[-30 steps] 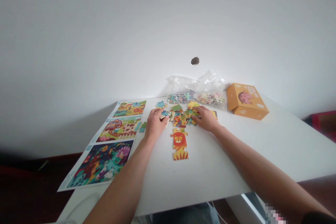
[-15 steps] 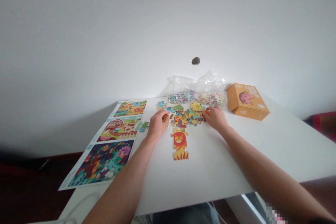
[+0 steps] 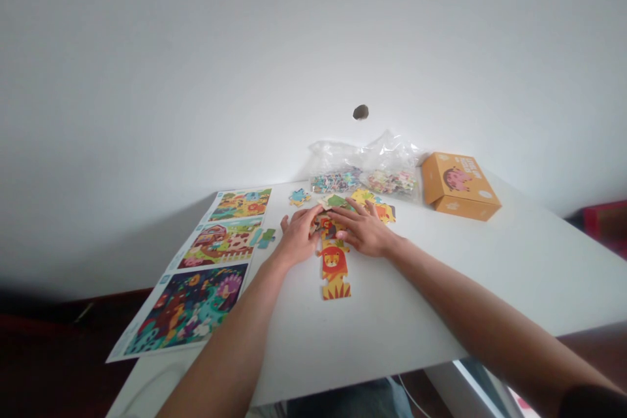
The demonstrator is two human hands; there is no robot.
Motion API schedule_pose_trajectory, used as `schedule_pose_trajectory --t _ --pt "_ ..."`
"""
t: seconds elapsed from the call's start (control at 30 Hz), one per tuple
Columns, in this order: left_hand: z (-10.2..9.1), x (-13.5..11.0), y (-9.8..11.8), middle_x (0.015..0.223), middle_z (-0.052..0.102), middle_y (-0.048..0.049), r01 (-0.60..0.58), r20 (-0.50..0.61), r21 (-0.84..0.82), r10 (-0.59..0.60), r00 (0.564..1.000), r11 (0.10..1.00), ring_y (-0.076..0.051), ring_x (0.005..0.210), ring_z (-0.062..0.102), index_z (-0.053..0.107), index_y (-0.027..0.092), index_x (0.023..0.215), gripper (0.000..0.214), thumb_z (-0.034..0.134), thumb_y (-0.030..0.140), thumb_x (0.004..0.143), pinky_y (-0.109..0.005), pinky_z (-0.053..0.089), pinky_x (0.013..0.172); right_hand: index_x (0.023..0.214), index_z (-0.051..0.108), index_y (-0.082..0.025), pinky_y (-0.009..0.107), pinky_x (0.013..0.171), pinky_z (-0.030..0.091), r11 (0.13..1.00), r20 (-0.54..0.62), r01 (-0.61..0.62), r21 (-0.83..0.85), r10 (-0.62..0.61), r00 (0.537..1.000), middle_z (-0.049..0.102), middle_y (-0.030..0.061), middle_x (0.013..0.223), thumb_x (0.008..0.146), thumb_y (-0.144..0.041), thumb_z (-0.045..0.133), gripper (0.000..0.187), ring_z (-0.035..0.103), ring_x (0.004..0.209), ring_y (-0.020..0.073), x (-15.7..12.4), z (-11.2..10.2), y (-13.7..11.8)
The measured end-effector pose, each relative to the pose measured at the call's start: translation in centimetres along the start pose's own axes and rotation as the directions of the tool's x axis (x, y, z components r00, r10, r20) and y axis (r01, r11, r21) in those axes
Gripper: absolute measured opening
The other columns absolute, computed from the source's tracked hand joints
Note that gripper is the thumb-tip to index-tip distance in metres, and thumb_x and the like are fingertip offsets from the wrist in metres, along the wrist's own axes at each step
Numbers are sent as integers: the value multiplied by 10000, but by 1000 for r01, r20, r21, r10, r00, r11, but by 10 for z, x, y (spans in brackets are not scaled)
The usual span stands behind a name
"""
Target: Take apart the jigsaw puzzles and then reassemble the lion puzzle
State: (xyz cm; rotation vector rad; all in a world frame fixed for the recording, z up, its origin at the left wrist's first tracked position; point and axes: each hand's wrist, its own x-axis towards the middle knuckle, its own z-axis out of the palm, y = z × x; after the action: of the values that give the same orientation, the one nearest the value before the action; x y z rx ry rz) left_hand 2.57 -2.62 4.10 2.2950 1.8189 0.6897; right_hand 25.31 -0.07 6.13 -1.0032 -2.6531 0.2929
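Observation:
My left hand [image 3: 298, 235] lies at the left side of a pile of jigsaw pieces, its fingers apart and curved against them. From the right, my right hand [image 3: 362, 227] reaches flat over the same pile with spread fingers. Between the hands a few puzzle pieces [image 3: 327, 227] show; the rest of the pile is covered by my fingers. Just below them on the table stand joined lion puzzle pieces [image 3: 334, 260] in an upright strip. A green piece [image 3: 337, 202] and yellow pieces [image 3: 362, 196] stick out beyond my fingertips.
A sheet with three printed pictures [image 3: 210, 241] lies at the left, a blue-green piece [image 3: 266, 238] at its edge. A blue piece [image 3: 299, 196] is behind my left hand. Clear bags of pieces [image 3: 389, 179] and an orange box [image 3: 460, 186] stand by the wall.
My right hand has moved left from the pile's right edge and spread over it. The pile's middle has been drawn together between both hands. The lion strip stays in place.

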Motion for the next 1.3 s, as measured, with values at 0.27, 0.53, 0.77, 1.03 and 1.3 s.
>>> schedule_pose_trajectory --t 0.27,0.53,0.77,1.03,1.3 --pt "-2 0 -8 1394 571 -2 53 -44 63 -50 998 997 -281 1303 469 593 354 1270 730 422 -39 679 -668 210 1098 1337 559 -352 763 1050 84 987 -65 -154 -36 151 986 502 53 1449 978 -577 337 478 272 1390 379 -3 2 13" --pt "-13 -3 6 1408 557 8 -97 -31 82 100 994 992 -320 1358 374 685 356 1155 383 580 223 811 -626 198 1114 1194 653 -290 664 1091 128 980 -124 -190 -54 182 975 538 112 1332 864 -591 574 453 370 1301 331 -2 8 17" --pt "-15 -5 9 1425 531 -8 -195 83 53 190 978 979 -345 1368 336 749 333 1007 245 663 304 780 -610 204 1115 1001 674 -249 524 1064 239 976 -175 -218 25 219 960 608 78 1124 859 -415 600 231 488 1108 268 -3 4 20" --pt "-18 -9 12 1464 482 12 -276 144 -7 274 951 961 -377 1415 268 769 368 901 188 759 355 714 -633 188 1120 1150 663 -253 517 1058 240 974 -169 -224 27 226 959 629 78 1200 858 -357 584 320 490 1124 276 -7 0 20" --pt "-24 -10 14 1480 465 22 -328 162 -28 328 931 944 -370 1426 264 763 326 832 137 764 317 695 -579 220 1144 1239 626 -290 580 1091 152 988 -120 -152 28 155 981 665 63 1201 833 -526 650 471 472 1160 298 -3 4 16"
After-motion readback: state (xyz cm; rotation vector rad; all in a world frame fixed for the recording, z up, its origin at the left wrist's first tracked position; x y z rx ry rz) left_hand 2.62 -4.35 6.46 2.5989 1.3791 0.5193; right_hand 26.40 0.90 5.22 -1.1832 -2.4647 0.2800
